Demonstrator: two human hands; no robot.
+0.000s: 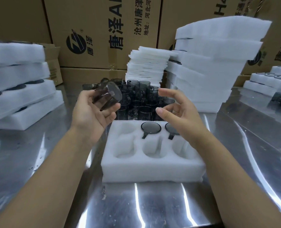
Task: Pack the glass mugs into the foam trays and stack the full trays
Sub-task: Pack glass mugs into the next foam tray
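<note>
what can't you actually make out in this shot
Head view only:
Mug in the left hand: blurred, handle not visible.
Right back mug in the foam tray: partly behind the right hand.
Front right pocket: under the right forearm, contents unknown.
Loose mugs behind: hands block a count.
Left tray stack: cut off by frame edge.

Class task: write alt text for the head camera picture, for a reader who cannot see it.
A person's left hand holds a dark glass mug near a white foam tray holding two mugs. The right hand hovers open over it.
</note>
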